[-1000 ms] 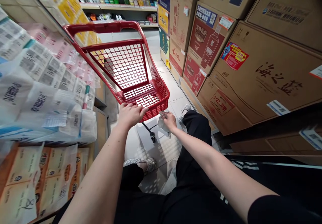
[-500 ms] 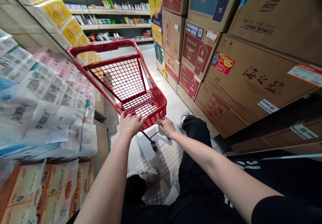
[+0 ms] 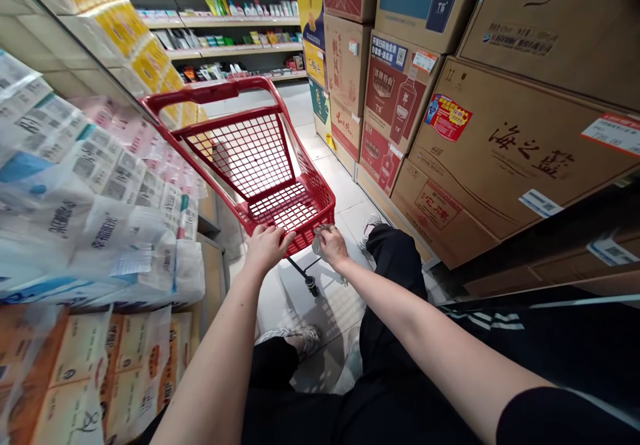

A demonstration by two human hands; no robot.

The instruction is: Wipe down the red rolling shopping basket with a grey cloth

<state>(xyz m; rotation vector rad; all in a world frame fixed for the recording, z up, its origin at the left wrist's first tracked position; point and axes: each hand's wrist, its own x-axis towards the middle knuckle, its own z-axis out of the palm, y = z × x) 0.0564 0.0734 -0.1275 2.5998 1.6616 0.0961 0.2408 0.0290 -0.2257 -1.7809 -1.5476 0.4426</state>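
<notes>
A red plastic shopping cart (image 3: 287,206) with a grid basket stands tilted in view in front of me, its inside bare. My left hand (image 3: 269,248) is closed over the cart's near rim, the fingers curled onto the edge. By the near right corner of the basket is my right hand (image 3: 331,246), its fingers pinched together. Something crumpled and greyish (image 3: 320,248) shows in it and hangs a little below; its kind is unclear. Whether this hand also grips the cart I cannot tell. A black caster (image 3: 311,286) sticks out under the basket.
Stacked cartons (image 3: 525,158) line the right side. On the left lie white plastic-wrapped packs (image 3: 110,231), with orange packs (image 3: 85,371) below and yellow packs (image 3: 135,45) behind. Shelves of small goods (image 3: 240,25) stand across the far end. My feet are on the tiled floor (image 3: 345,211).
The cart and both hands sit slightly further right in view, as do the goods and cartons around them. Both hands keep their places at the cart's near edge.
</notes>
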